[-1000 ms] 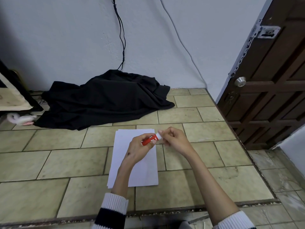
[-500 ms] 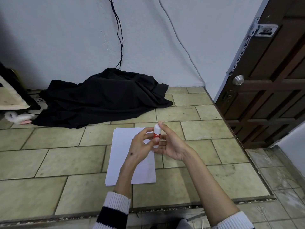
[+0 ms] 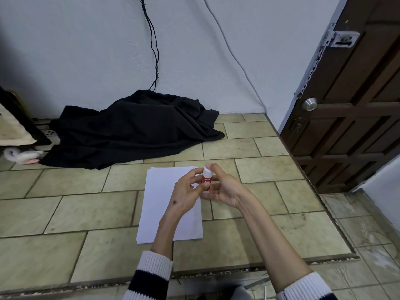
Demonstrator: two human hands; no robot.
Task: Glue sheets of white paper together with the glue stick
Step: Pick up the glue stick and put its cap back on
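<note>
Head view, left to right. Black cloth (image 3: 129, 131) heaped at 11 o'clock against the wall, well apart from the work area. Stack of white paper (image 3: 164, 191) flat on the tiled floor (image 3: 75, 208) at centre, edges roughly aligned, no glue mark or lifted sheet visible. Left hand (image 3: 186, 191) above the stack, fingers curled round the lower body of the glue stick (image 3: 207, 176). Glue stick held upright between both hands, white end at 12 o'clock. Right hand (image 3: 225, 187) at 3 o'clock of it, fingers pinching that white top. Cap on or off: cannot tell. Judged progress: preparation only; applying glue and joining sheets not yet done.
</note>
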